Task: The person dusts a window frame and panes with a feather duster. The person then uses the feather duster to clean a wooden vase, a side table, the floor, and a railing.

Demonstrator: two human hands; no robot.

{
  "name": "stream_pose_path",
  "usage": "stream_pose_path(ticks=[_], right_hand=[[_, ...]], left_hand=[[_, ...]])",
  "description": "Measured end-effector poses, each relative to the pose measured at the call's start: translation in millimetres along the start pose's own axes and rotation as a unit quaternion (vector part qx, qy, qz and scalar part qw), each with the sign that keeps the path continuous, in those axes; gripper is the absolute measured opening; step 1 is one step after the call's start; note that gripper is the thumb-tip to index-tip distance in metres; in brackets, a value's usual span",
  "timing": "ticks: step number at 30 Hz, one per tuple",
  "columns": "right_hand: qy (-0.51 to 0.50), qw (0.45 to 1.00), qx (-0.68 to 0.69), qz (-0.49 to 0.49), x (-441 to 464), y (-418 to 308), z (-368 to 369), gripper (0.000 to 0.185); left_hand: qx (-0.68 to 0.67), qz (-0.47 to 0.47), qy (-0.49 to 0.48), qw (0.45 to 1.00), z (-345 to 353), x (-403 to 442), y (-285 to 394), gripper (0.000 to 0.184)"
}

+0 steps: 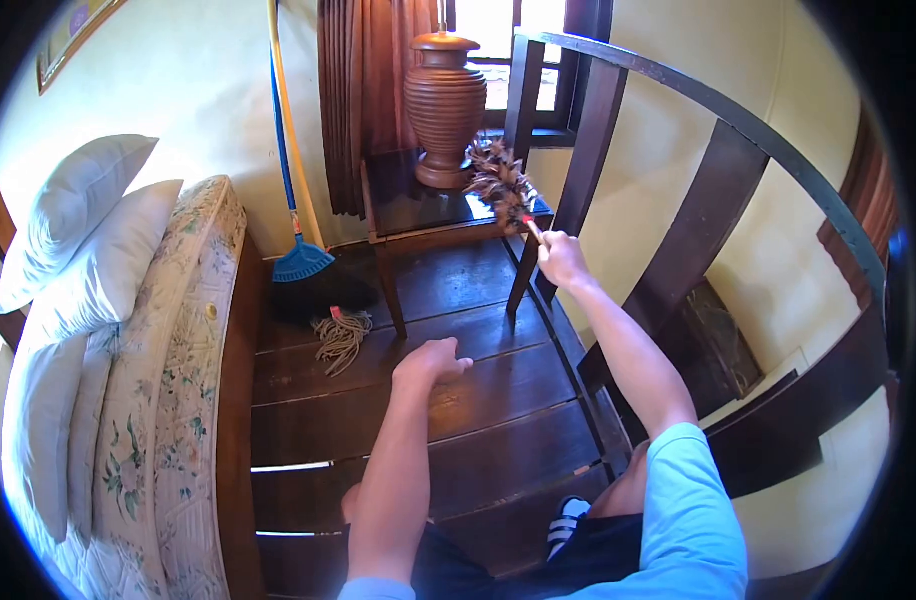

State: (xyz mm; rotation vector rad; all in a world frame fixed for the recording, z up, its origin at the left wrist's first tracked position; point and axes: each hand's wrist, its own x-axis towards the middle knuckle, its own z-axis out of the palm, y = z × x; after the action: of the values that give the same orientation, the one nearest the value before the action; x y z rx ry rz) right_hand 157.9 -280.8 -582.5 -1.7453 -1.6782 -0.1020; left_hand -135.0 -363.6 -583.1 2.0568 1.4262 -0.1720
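In the head view, the right hand (561, 260) is closed round the handle of a duster (498, 180), arm stretched forward. The duster's brown feathers are at the right end of a dark bench (396, 212), just beside a ribbed brown lamp (445, 115) that stands on it (whether they touch either one, I cannot tell). The left hand (430, 362) hangs lower, in front of the bench and well apart from the duster; its fingers bend out of sight, so I cannot tell how wide it is.

Left of the bench, a blue broom (303, 262) leans upright by the wall, with a stringy mop head (343, 336) lying near it on the plank floor (468, 395). A bed (168, 400) with a flowered mattress runs along the left, white pillows (103, 260) piled on it. A curved dark railing (700, 215) rises at the right, and a curtain (343, 110) hangs behind the bench, next to the window (488, 75).
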Motion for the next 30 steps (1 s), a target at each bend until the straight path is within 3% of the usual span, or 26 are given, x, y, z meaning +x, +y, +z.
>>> stream_pose_path(ticks=[4, 6, 9, 12, 18, 23, 26, 30], right_hand=[[0.041, 0.99, -0.049, 0.127, 7, -8, -30, 0.023], [0.062, 0.99, -0.063, 0.11, 9, -9, -34, 0.023], [0.091, 0.996, -0.005, -0.02, 5, -4, -26, 0.024], [0.013, 0.996, -0.044, -0.075, -2, -8, -12, 0.024], [0.041, 0.99, -0.108, 0.079, 0, 8, -29, 0.023], [0.024, 0.994, -0.082, -0.067, -24, 8, -31, 0.029], [-0.021, 0.991, -0.133, -0.022, -37, 23, -30, 0.034], [0.051, 0.984, -0.171, 0.028, -26, 39, -44, 0.033]], left_hand=[[0.008, 0.0, -0.012, 1.0, 3, 8, -3, 0.056], [0.014, -0.001, -0.012, 1.0, 4, 10, -3, 0.055], [0.016, -0.002, -0.013, 1.0, 6, 16, -7, 0.056], [0.025, 0.0, -0.005, 1.0, 11, 23, -9, 0.057], [0.054, 0.0, -0.032, 0.998, 14, 25, -5, 0.053], [0.056, 0.0, -0.031, 0.998, 18, 30, -7, 0.052], [0.056, 0.005, -0.022, 0.998, 22, 34, -8, 0.053], [0.044, 0.014, -0.013, 0.999, 16, 33, -1, 0.054]])
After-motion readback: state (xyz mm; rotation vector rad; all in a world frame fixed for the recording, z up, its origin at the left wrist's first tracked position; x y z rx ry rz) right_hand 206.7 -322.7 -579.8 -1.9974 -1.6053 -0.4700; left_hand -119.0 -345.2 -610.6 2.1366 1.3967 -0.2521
